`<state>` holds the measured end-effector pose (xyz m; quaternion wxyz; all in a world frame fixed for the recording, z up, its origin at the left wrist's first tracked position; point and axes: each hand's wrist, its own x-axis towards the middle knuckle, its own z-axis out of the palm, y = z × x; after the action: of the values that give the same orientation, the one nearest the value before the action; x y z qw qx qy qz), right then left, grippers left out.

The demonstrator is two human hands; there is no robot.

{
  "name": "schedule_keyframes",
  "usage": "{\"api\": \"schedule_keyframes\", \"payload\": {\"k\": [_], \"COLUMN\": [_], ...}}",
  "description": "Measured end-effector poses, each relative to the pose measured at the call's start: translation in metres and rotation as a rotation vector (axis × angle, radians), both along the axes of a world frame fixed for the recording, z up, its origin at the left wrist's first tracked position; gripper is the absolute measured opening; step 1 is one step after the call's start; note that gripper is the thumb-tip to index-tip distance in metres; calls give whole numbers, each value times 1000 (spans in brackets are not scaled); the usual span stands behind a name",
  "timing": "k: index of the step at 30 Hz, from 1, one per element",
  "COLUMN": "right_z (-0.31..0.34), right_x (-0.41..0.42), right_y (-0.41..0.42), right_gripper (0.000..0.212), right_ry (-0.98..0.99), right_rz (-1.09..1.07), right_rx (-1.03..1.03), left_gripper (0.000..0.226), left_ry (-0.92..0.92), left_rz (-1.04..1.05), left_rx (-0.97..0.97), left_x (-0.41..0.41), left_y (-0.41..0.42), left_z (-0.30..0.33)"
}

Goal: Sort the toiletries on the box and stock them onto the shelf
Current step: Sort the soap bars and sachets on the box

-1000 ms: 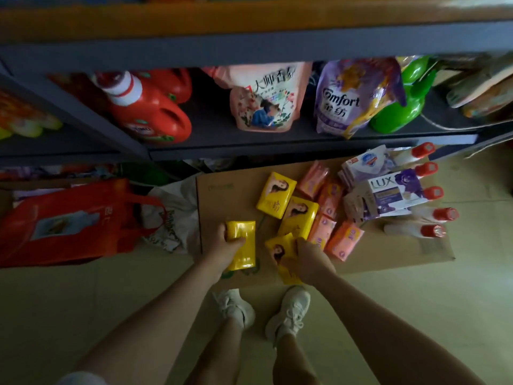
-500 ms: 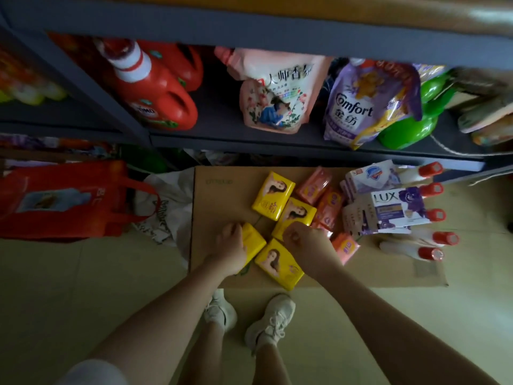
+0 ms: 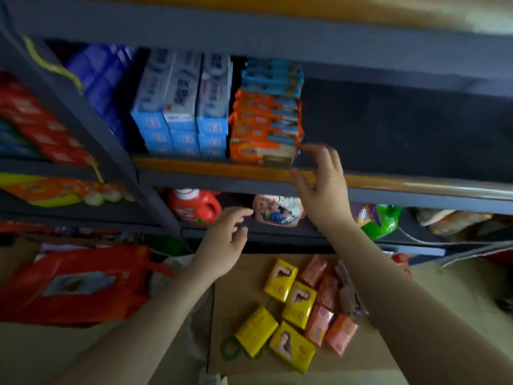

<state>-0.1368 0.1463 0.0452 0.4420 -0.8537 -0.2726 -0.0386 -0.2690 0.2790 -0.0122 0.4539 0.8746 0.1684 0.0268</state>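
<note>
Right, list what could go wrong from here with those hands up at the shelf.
1. The right hand reaches beside the stack of orange soap packs; a nudge could topple it off the shelf edge.
2. Both it and the left hand are empty, so the yellow soap bars and pink soap bars on the cardboard box remain unstocked.

Shelf frame, frame centre: matt grey painted metal. Box, lower centre: matt brown cardboard. Yellow soap packs: glossy plastic wrap.
</note>
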Motion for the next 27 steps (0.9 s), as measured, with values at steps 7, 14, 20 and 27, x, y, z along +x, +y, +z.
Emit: {"api": "schedule_keyframes", "payload": {"k": [7, 14, 20, 27], "right_z": [8, -7, -5, 4], "right_x": [45, 55, 73, 90], "right_y": [54, 38, -1, -36], "right_gripper": [57, 58, 48, 45], "right_ry": [-211, -617, -552, -430], "right_rz": [106, 64, 112, 124], "right_rx": [-646, -747, -647, -596], "left_gripper": [34, 43, 74, 75], "left_ry": [-273, -321, 1, -16], "left_rz": [-95, -229, -323, -174], "left_rx": [343, 767, 901, 284], "left_x": [30, 72, 115, 124], "left_y": [51, 58, 42, 38], "left_z": [52, 70, 83, 66]}}
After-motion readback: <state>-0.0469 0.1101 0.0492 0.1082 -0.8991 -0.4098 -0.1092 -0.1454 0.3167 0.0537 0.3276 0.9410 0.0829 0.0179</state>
